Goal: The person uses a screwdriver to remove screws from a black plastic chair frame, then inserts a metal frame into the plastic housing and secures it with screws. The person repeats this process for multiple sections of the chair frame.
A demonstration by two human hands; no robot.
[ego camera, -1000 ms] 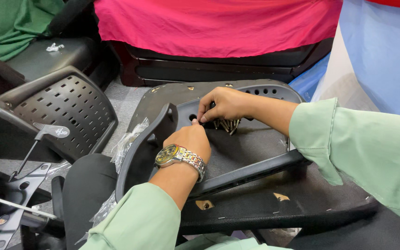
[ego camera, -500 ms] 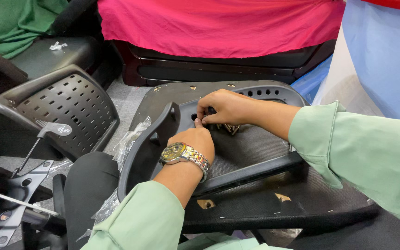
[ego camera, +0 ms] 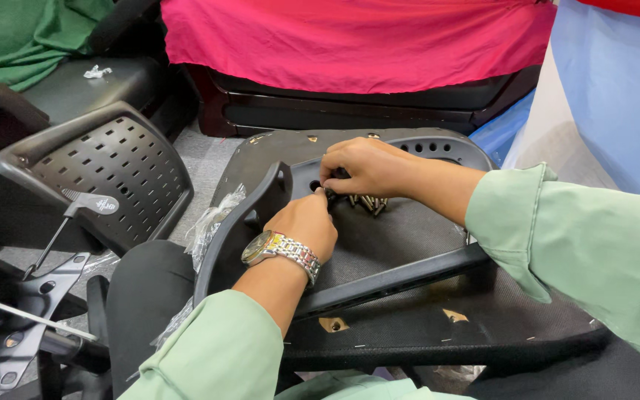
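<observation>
My left hand (ego camera: 307, 221), with a metal wristwatch (ego camera: 279, 250) on the wrist, rests on the upturned black chair seat (ego camera: 409, 311) beside a curved black armrest (ego camera: 240, 222). My right hand (ego camera: 364, 167) reaches in from the right, its fingers closed around several metal screws (ego camera: 368, 202) whose tips poke out below the palm. The fingertips of both hands meet at a hole (ego camera: 314, 185) in the armrest bracket; what they pinch there is hidden. Both sleeves are light green.
A perforated black chair back (ego camera: 105, 174) lies at the left. Chair mechanism parts and a lever (ego camera: 35, 296) sit at the lower left. A pink cloth (ego camera: 350, 41) covers furniture behind, a green cloth (ego camera: 24, 33) lies at the far left, and a blue sheet (ego camera: 616, 96) hangs at the right.
My right hand has shifted slightly left and closer to my left hand, so that the fingertips of both meet at the armrest bracket. The left hand has barely moved.
</observation>
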